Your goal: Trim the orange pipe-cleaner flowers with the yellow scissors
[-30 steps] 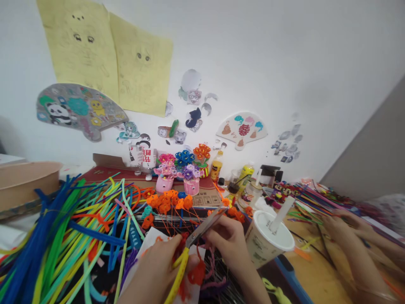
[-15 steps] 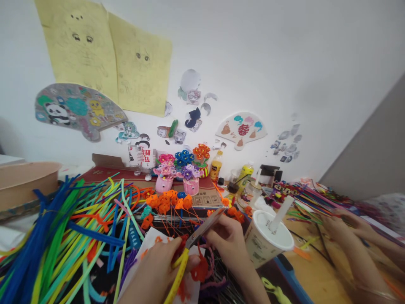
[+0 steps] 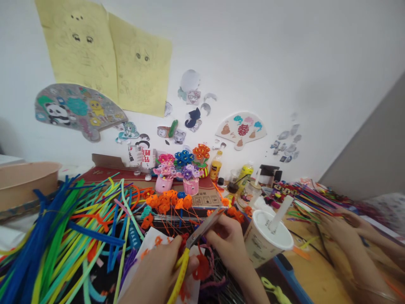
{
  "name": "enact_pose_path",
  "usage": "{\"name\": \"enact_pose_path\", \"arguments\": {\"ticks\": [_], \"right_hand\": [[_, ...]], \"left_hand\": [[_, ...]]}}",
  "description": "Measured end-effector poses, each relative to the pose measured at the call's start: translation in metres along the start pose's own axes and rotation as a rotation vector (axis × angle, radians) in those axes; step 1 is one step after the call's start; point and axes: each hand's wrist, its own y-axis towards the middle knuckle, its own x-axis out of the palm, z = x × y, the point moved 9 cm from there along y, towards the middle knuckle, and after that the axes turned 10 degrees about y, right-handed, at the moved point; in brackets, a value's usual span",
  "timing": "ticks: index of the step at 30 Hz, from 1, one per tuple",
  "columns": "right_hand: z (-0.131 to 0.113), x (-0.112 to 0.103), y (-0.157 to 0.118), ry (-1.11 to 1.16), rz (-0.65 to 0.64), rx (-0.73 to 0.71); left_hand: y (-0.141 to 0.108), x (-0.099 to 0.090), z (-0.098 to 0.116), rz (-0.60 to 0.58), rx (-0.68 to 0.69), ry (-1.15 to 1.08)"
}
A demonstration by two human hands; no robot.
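My left hand [image 3: 155, 266] is closed around the yellow handles of a pair of scissors [image 3: 193, 240], whose metal blades point up and to the right. My right hand [image 3: 229, 240] has its fingers pinched beside the blades. From those fingertips an orange-red pipe cleaner [image 3: 201, 267] hangs in a curl between my hands. Part of it is hidden by the scissors and my fingers. Below lies a white sheet of paper [image 3: 152, 242] with orange scraps on it.
Pipe cleaners [image 3: 76, 236] in many colours heap on the left. Orange flowers on wire stems [image 3: 164, 204] lie ahead. A lidded cup with a straw [image 3: 268, 236] stands close to my right hand. Another person's hands [image 3: 341, 234] work at the right. Potted craft flowers [image 3: 191, 185] stand behind.
The orange-red curl has shifted slightly between my hands. Both hands and the scissors stay almost in place. The other person's hands have moved a little.
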Motion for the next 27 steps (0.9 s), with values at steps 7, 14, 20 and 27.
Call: {"name": "enact_pose_path", "arguments": {"ticks": [7, 14, 20, 27], "right_hand": [[-0.0013, 0.0009, -0.0005, -0.048, -0.001, -0.008], [-0.0026, 0.0009, 0.0003, -0.068, -0.007, -0.015], [-0.0012, -0.0005, -0.0004, -0.069, 0.001, -0.016], [0.0001, 0.0006, -0.0003, -0.109, -0.011, -0.01]], "left_hand": [[0.0018, 0.0009, 0.0068, -0.042, 0.011, 0.006], [0.0026, 0.0038, 0.0022, -0.023, 0.025, 0.02], [0.0047, 0.0073, 0.0024, -0.005, 0.048, 0.021], [0.0024, 0.0033, 0.0013, 0.038, 0.038, 0.035]]}}
